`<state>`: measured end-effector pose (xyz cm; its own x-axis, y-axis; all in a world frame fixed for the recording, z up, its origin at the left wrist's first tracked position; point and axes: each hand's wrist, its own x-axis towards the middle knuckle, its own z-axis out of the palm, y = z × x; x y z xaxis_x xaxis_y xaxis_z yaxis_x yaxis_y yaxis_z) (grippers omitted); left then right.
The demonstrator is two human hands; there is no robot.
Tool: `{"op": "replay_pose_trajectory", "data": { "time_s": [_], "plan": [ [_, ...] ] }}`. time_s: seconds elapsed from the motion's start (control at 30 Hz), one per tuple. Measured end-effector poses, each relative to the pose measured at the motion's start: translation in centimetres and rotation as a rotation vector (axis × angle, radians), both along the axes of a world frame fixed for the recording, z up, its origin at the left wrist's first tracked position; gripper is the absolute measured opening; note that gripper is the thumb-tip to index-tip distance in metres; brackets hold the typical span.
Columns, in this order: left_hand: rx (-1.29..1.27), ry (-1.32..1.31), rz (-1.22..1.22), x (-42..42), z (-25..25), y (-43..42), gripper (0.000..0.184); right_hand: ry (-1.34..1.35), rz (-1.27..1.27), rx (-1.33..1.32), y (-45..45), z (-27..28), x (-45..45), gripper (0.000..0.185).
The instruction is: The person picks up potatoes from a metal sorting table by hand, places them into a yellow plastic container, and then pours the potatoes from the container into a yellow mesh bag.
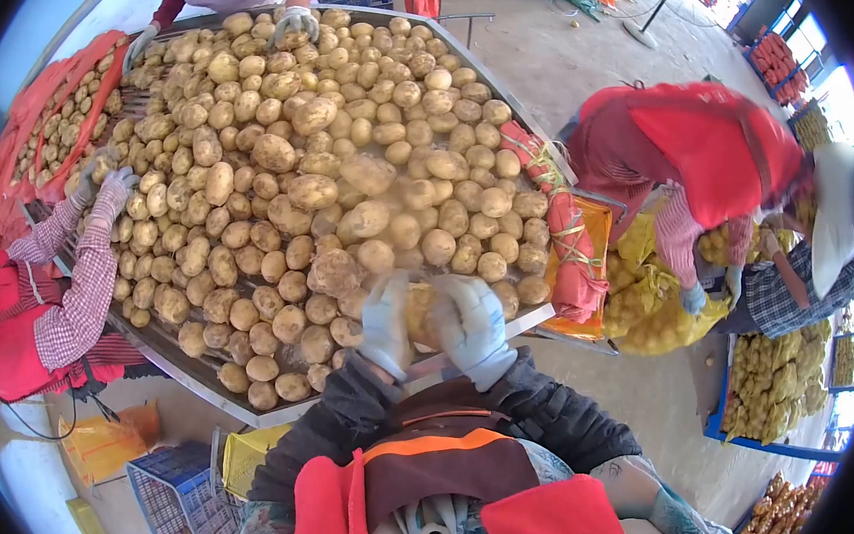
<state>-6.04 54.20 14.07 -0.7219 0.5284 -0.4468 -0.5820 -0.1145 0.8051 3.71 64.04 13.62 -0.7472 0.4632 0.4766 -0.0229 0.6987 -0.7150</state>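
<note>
The room has a bare gray floor (530, 48), and a big metal bench (534, 318) stands on it. Lots of round, muddy potatoes (313, 191) are spread over the bench, mostly in a bumpy layer. The bench has a raised edge, which likely stops them from rolling off. The air over the middle looks dusty, maybe from dry dirt on them.

The person's left hand (386, 325) and right hand (474, 329) both wear pale gloves, most likely to keep the dirt off. They are over the near edge, a little apart, with a blurry potato (420, 313) between them. The fingers of both hands are bent, like the two sides of a bowl. That shape would suit something round, but I cannot tell if either hand has a grip on it.

At the left side, another person in a checked top (71, 325) reaches in with gloves on the potatoes. At the far side, someone else's gloved hand (296, 23) rests on the pile. Red bundles (575, 265) tied with string lie by the right edge, perhaps so they are easy to reach. Past them, a person in red (708, 144) bends low over a yellow net sack (656, 309) of potatoes, maybe because it sits so low. A blue crate (179, 497) is on the floor at the lower left.
</note>
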Motion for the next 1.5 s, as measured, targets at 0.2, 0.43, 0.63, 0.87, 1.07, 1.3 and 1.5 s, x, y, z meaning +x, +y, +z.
{"op": "replay_pose_trajectory", "data": {
  "time_s": [0.2, 0.43, 0.63, 0.87, 1.07, 1.3, 1.5],
  "plan": [
    [0.175, 0.256, 0.159, -0.4, -0.2, -3.0, 0.026, 0.088, 0.155, -1.215, -2.2, 1.7, -1.8, 0.037],
    [-0.411, 1.172, 0.281, -1.7, 1.3, -10.2, 0.031, -0.223, 0.325, -0.686, -7.3, 1.8, -5.0, 0.036],
    [-0.347, 0.651, -0.246, -2.4, -4.0, -21.6, 0.058, -0.582, 0.850, -0.505, -11.5, 3.3, -8.6, 0.029],
    [0.465, -0.124, 0.260, 6.2, -1.5, -28.9, 0.072, 0.096, 0.951, 0.196, -25.2, 4.3, -11.1, 0.027],
    [0.013, 0.000, 0.631, 11.9, -5.8, -40.5, 0.067, -0.374, 0.973, 0.001, -30.3, -1.2, -11.1, 0.020],
    [-1.220, 0.478, 0.047, 11.0, -17.0, -50.8, 0.043, -0.442, 0.887, 0.081, -27.6, -0.9, -10.2, 0.016],
    [-0.766, 0.173, 1.031, 12.1, -11.4, -49.4, 0.023, -0.344, 0.368, 0.285, -13.8, -2.0, -13.3, 0.026]
  ]
}}
